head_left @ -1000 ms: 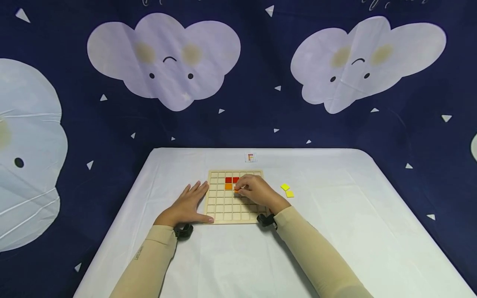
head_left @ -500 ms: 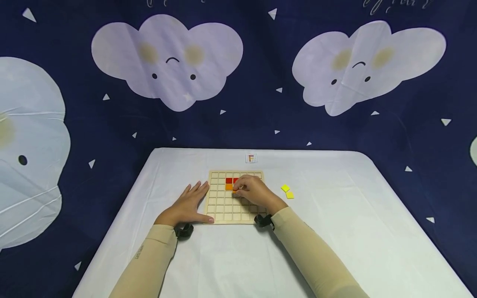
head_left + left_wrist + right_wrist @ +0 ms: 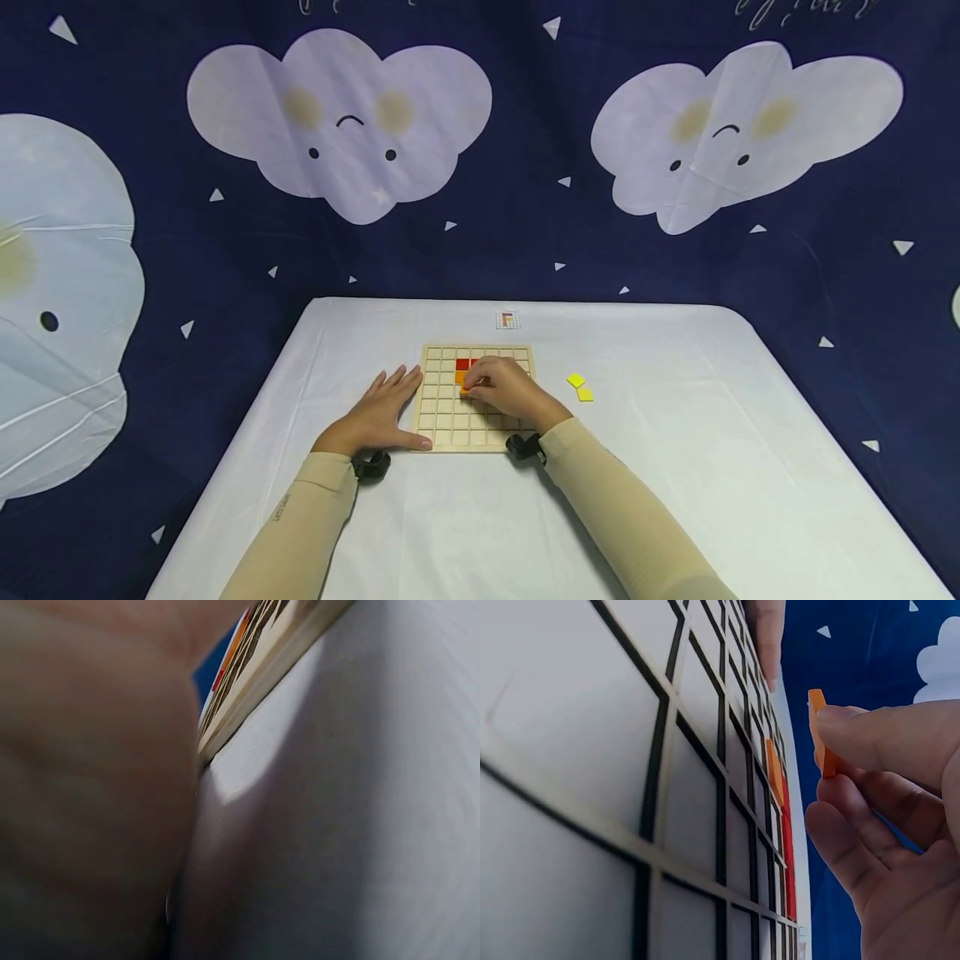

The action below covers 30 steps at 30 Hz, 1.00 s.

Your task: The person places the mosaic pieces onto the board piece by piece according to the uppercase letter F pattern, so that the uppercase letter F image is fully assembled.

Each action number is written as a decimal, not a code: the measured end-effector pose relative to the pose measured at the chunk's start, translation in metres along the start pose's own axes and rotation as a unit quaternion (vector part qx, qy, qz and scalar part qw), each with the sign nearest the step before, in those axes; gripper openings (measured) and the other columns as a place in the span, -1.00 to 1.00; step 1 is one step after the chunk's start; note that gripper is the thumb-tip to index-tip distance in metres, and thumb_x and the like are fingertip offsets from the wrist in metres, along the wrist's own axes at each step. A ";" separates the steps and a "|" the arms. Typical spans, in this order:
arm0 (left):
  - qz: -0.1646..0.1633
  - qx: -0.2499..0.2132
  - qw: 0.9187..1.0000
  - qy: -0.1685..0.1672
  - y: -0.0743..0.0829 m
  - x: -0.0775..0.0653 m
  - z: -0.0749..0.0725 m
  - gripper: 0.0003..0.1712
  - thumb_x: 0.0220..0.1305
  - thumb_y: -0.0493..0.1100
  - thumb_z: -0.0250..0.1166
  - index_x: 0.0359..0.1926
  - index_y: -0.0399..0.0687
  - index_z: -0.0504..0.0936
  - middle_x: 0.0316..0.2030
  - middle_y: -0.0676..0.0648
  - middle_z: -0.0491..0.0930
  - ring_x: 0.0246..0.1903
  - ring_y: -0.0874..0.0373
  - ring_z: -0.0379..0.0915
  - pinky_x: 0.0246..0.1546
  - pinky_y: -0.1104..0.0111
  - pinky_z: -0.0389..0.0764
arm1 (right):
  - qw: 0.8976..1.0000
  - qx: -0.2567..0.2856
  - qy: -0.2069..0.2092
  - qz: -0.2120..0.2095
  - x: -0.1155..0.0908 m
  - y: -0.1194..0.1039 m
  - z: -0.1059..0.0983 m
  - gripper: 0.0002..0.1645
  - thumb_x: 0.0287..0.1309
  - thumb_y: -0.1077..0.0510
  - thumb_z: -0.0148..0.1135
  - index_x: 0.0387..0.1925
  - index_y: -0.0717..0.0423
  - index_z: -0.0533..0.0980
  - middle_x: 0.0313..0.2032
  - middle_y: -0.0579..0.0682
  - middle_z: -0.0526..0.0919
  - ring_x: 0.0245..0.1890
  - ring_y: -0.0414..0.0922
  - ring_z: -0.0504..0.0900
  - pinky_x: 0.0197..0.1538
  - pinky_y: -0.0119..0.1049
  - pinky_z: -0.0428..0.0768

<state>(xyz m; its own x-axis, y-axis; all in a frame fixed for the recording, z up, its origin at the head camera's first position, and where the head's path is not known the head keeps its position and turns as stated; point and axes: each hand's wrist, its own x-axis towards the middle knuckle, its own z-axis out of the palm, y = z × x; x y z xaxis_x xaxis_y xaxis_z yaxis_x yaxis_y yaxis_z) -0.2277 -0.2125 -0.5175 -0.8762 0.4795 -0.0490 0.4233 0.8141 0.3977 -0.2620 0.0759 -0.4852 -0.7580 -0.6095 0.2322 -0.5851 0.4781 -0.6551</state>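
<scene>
A wooden grid board (image 3: 442, 421) lies on the table. Above it, my right hand (image 3: 512, 390) pinches an orange square tile (image 3: 821, 735) between thumb and fingers. In the right wrist view that tile stands off the board's surface. Another orange tile (image 3: 459, 377) sits in a cell, just below a red tile (image 3: 462, 364). A second red tile beside it is partly covered by my right hand. My left hand (image 3: 375, 417) lies spread at the board's left edge, fingertips and thumb touching the frame. The left wrist view is mostly filled by the palm.
Two yellow tiles (image 3: 585, 395) lie on the white tabletop (image 3: 675, 467) to the right of the board. A small card with a coloured grid pattern (image 3: 507, 320) lies behind the board. A dark blue cloth with clouds (image 3: 525, 233) hangs behind the table.
My right hand has shifted a little left and toward me over the board, still pinching the orange tile. The left hand has stayed in place.
</scene>
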 end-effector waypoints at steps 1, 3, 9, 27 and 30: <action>0.000 0.000 1.000 0.001 0.000 0.000 0.000 0.63 -0.16 0.70 0.43 0.69 -0.16 0.00 0.66 -0.11 -0.06 0.63 -0.09 -0.28 0.58 -0.02 -0.32 | 1.000 -0.005 -0.001 -0.002 0.001 0.000 0.001 -0.88 0.31 0.32 0.45 -0.17 0.10 0.78 -0.06 -0.08 0.75 0.03 -0.11 0.68 0.12 -0.27 0.65; -0.001 -0.001 1.000 0.001 0.000 0.000 0.000 0.63 -0.16 0.70 0.43 0.69 -0.16 -0.01 0.66 -0.11 -0.06 0.63 -0.09 -0.29 0.58 -0.02 -0.32 | 1.000 -0.016 -0.005 -0.001 0.003 0.001 0.003 -0.89 0.31 0.31 0.46 -0.17 0.10 0.79 -0.06 -0.08 0.75 0.04 -0.11 0.68 0.13 -0.27 0.64; 0.001 -0.005 1.000 0.002 -0.001 0.000 0.000 0.64 -0.16 0.70 0.43 0.69 -0.17 0.00 0.66 -0.11 -0.06 0.63 -0.09 -0.28 0.58 -0.03 -0.32 | 0.999 -0.047 -0.021 0.018 0.009 0.000 0.007 -0.92 0.32 0.28 0.46 -0.19 0.07 0.79 -0.06 -0.08 0.75 0.05 -0.11 0.68 0.17 -0.24 0.62; 0.004 -0.002 1.000 0.002 -0.003 0.001 0.001 0.62 -0.13 0.69 0.43 0.68 -0.18 0.00 0.66 -0.12 -0.07 0.63 -0.08 -0.29 0.58 -0.03 -0.30 | 0.995 -0.097 -0.025 0.013 0.019 -0.001 0.018 -0.90 0.26 0.31 0.50 -0.32 0.06 0.77 -0.23 -0.15 0.72 -0.14 -0.18 0.66 0.01 -0.31 0.65; 0.005 -0.003 1.000 0.001 -0.002 0.001 0.000 0.62 -0.13 0.68 0.43 0.68 -0.18 0.00 0.66 -0.12 -0.07 0.63 -0.08 -0.29 0.58 -0.02 -0.31 | 0.993 -0.110 -0.025 0.012 0.019 -0.001 0.019 -0.91 0.26 0.31 0.50 -0.31 0.07 0.79 -0.18 -0.13 0.75 -0.09 -0.17 0.68 0.06 -0.31 0.65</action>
<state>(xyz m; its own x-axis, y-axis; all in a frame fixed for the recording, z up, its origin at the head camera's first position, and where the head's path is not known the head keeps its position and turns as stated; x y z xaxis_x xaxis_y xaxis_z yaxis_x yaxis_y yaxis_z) -0.2291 -0.2139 -0.5187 -0.8722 0.4872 -0.0440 0.4306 0.8073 0.4035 -0.2703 0.0516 -0.4935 -0.7606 -0.6240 0.1792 -0.6202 0.6166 -0.4849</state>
